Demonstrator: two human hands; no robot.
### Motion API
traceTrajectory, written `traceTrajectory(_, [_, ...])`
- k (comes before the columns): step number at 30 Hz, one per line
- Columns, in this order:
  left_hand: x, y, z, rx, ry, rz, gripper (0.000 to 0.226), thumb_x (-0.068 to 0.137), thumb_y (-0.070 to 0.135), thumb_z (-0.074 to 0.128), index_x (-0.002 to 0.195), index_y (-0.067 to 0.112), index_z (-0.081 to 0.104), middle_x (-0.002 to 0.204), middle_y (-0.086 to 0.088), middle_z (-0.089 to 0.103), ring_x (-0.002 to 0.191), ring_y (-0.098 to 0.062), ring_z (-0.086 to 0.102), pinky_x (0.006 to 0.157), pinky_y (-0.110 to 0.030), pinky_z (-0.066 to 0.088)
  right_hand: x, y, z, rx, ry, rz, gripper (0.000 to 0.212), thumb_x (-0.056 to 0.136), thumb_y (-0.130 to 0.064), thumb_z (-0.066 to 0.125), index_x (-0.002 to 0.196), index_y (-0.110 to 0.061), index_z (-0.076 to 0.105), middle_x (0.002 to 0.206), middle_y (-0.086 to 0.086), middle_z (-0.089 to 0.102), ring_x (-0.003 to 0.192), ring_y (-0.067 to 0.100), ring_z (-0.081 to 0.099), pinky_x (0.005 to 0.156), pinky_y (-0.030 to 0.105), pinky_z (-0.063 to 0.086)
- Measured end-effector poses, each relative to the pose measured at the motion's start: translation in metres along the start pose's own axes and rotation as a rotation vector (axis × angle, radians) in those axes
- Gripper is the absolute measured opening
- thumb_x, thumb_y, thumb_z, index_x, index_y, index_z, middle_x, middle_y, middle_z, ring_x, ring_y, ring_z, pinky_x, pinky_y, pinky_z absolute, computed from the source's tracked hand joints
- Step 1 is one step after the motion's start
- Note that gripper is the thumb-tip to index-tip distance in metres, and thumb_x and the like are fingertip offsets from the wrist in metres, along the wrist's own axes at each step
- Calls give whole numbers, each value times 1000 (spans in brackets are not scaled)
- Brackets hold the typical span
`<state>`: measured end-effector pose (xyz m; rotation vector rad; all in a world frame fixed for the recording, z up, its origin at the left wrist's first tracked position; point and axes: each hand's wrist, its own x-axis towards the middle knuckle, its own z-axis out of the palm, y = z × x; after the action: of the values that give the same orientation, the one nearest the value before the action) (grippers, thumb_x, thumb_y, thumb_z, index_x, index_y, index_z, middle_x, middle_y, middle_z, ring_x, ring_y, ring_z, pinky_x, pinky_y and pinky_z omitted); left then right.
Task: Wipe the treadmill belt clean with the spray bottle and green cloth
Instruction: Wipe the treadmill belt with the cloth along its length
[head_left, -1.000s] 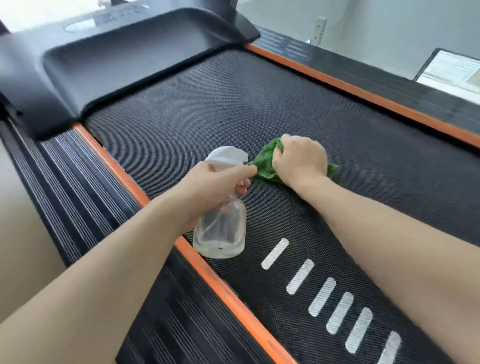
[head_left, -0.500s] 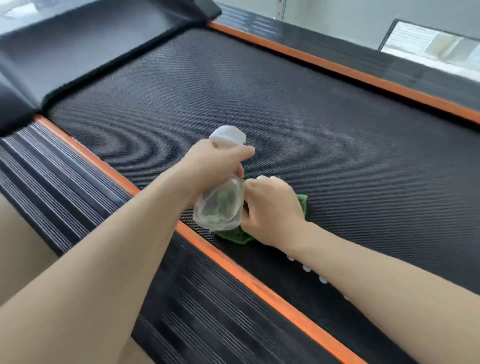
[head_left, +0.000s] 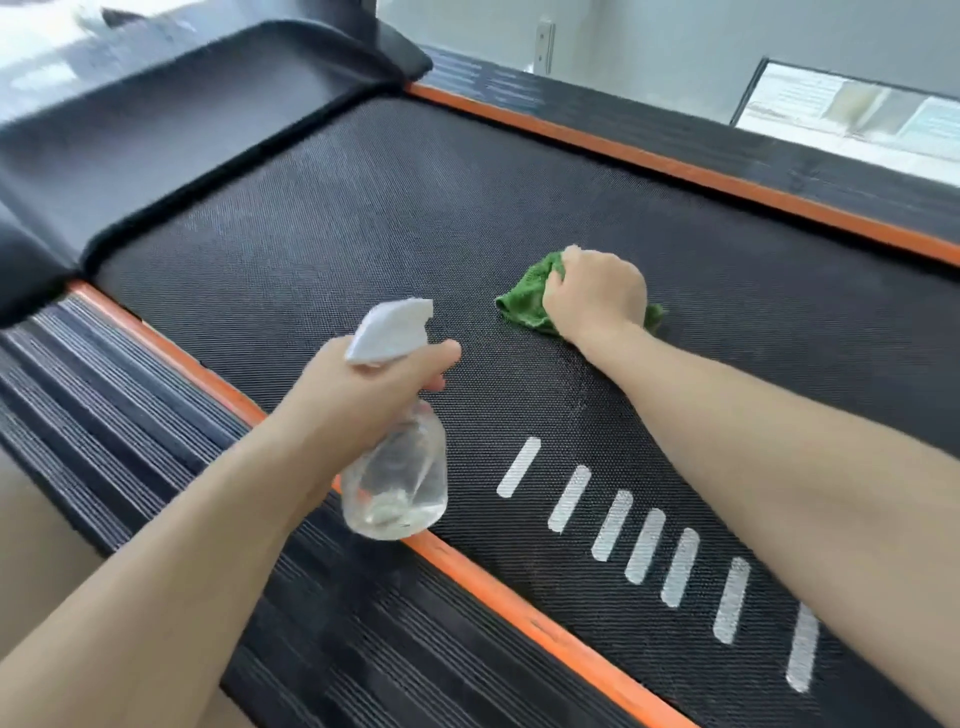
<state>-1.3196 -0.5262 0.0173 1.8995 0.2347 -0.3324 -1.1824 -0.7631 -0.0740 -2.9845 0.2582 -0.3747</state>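
While the right hand (head_left: 597, 296) bunches the green cloth (head_left: 524, 299) against the belt (head_left: 363, 208) at centre frame, the left hand (head_left: 358, 395) grips the spray bottle (head_left: 397, 467) lower left. A loose cloth corner may skip patches.

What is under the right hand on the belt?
The right hand grips a bunched green cloth pressed on the treadmill belt; green shows on both sides of it. The cloth's middle and the belt beneath are covered.

There is one view only, from the person's head, looking forward and down. It is close above the treadmill belt (head_left: 363, 218), with both forearms reaching in from below.
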Motion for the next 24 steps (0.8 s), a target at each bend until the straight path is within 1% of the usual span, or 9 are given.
traceTrajectory(3, [-4, -4, -2, -57, -12, -8, 29, 87, 47, 79, 83, 19, 81, 87, 1, 82, 75, -15, 70, 74, -35, 55, -52, -16, -8, 104, 9, -174, 18, 90, -30, 47, 81, -18, 56, 87, 7, 68, 83, 33, 61, 71, 37, 39])
traceTrajectory(6, [1, -4, 5, -93, -2, -31, 34, 88, 45, 80, 74, 14, 78, 76, 0, 79, 71, -18, 68, 76, -38, 54, -127, -30, -24, 197, -32, -451, 18, 81, -33, 53, 70, -20, 48, 69, 0, 59, 67, 28, 55, 63, 37, 41])
traceTrajectory(9, [10, 0, 15, -86, -8, -20, 33, 88, 44, 79, 69, 17, 74, 65, 3, 74, 65, -14, 63, 70, -32, 52, -131, -19, -25, 217, -73, -645, 20, 81, -34, 53, 69, -18, 50, 66, -1, 55, 63, 25, 52, 61, 34, 40])
traceTrajectory(11, [14, 1, 16, -80, -3, -13, 32, 88, 45, 79, 70, 20, 72, 63, 6, 74, 64, -13, 63, 68, -30, 52, -88, -14, -15, 139, -11, -608, 21, 84, -32, 53, 71, -17, 52, 68, 2, 59, 66, 28, 56, 62, 35, 42])
traceTrajectory(14, [16, -1, 12, -103, 14, -13, 36, 88, 45, 78, 66, 17, 71, 58, 7, 71, 59, -13, 60, 64, -29, 49, -12, -21, -2, 48, -20, -186, 22, 94, -33, 46, 87, -15, 57, 93, 9, 68, 89, 35, 63, 71, 38, 41])
traceTrajectory(16, [19, -1, 11, -96, 11, -4, 38, 89, 44, 77, 65, 16, 70, 57, 7, 70, 56, -12, 58, 62, -28, 48, 10, -29, 7, 3, -11, -52, 22, 95, -33, 41, 88, -18, 55, 99, 8, 69, 93, 34, 62, 73, 37, 37])
traceTrajectory(19, [23, 2, 12, -90, 2, 3, 34, 89, 44, 78, 68, 18, 70, 57, 8, 70, 55, -10, 58, 65, -29, 48, -11, -44, 3, 16, -3, -65, 17, 94, -31, 43, 84, -20, 51, 96, 6, 69, 90, 33, 61, 70, 35, 31])
traceTrajectory(21, [27, 5, 13, -115, 13, 14, 30, 88, 43, 79, 72, 19, 71, 60, 6, 73, 58, -10, 62, 68, -30, 50, -48, -46, -3, 77, 2, -163, 17, 91, -31, 48, 81, -18, 55, 87, 5, 68, 83, 32, 61, 68, 36, 34])
traceTrajectory(24, [28, 10, 15, -162, -1, 5, 25, 89, 43, 80, 80, 21, 72, 64, 5, 75, 70, -18, 67, 76, -37, 56, -109, -38, -20, 150, 0, -355, 20, 83, -31, 55, 70, -22, 42, 69, -1, 60, 66, 26, 55, 62, 33, 34])
